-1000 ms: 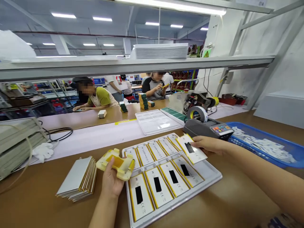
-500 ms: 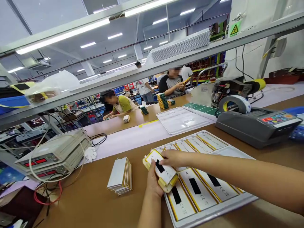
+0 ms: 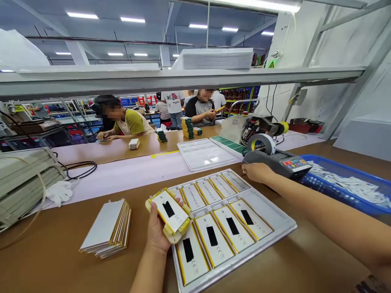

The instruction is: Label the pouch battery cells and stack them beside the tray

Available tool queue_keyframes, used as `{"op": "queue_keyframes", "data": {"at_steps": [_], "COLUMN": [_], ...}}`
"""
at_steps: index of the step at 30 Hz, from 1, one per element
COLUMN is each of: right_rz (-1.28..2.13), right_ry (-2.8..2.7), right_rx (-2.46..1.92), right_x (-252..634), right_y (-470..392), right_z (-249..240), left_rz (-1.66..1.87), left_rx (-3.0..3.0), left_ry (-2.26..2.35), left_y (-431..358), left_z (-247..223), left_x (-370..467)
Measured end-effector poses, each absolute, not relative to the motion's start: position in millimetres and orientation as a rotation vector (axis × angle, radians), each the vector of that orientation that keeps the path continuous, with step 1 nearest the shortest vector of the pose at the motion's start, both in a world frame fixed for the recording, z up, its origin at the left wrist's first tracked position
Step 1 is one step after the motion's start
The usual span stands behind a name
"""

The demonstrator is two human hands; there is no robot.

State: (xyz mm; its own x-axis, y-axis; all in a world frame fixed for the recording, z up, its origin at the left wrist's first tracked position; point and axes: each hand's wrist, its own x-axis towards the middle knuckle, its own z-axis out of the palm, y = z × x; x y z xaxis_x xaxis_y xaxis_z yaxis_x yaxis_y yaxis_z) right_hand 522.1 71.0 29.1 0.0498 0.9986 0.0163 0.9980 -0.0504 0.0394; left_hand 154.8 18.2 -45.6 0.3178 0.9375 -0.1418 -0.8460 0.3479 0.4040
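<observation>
My left hand (image 3: 159, 232) grips a yellowish holder (image 3: 172, 237) with a white battery pack (image 3: 175, 215) on it; a black strip crosses the pack. My right hand (image 3: 256, 171) reaches to the left front end of the grey tape dispenser (image 3: 270, 162); its fingertips are too small to tell what they hold. Between my arms lies a white tray (image 3: 275, 211) with two rows of white, yellow-edged packs, the near row bearing black strips. A stack of plain white packs (image 3: 104, 226) stands to the left of my left hand.
A blue basket (image 3: 339, 191) of white pieces is at the right. An empty clear tray (image 3: 200, 156) lies beyond the packs. White gloves (image 3: 59, 191) and stacked instruments (image 3: 27, 179) are at the left. A metal shelf (image 3: 122, 83) crosses overhead. People sit across the bench.
My right hand has left the pack and moved right to the tape dispenser. My left hand still holds the pack and holder. The view has levelled and turned right.
</observation>
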Motion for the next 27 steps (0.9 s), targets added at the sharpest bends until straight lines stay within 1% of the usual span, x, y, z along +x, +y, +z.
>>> {"op": "queue_keyframes", "data": {"at_steps": [3,5,8,12,15,18,23,27], "right_rz": [0.029,-0.060,-0.261,-0.548,-0.730,-0.841,-0.936,-0.937], "right_ry": [2.212,2.247,2.313,2.454,2.502,2.502,2.489,2.448], "right_rx": [2.459,2.608,2.787,2.866,2.887,2.918,2.954,3.012], "right_x": [527.3,528.8,534.4,544.5,548.3,547.0,537.4,531.6], "right_y": [81.0,89.1,97.5,100.2,100.1,99.1,95.3,93.2], "right_z": [9.0,-10.0,-40.9,-67.2,-70.9,-68.6,-68.1,-72.9], "left_rz": [1.225,1.235,1.248,1.254,1.283,1.297,1.284,1.303], "left_rx": [0.279,0.292,0.306,0.321,0.329,0.335,0.357,0.348], "left_ry": [0.456,0.468,0.451,0.413,0.364,0.383,0.491,0.560], "left_y": [19.1,19.9,21.6,24.2,25.8,26.4,26.0,25.6], "left_z": [-44.8,-45.2,-46.0,-47.1,-48.0,-48.7,-47.9,-45.2], "left_x": [151.4,149.3,146.6,143.2,142.1,142.8,144.8,144.1]}}
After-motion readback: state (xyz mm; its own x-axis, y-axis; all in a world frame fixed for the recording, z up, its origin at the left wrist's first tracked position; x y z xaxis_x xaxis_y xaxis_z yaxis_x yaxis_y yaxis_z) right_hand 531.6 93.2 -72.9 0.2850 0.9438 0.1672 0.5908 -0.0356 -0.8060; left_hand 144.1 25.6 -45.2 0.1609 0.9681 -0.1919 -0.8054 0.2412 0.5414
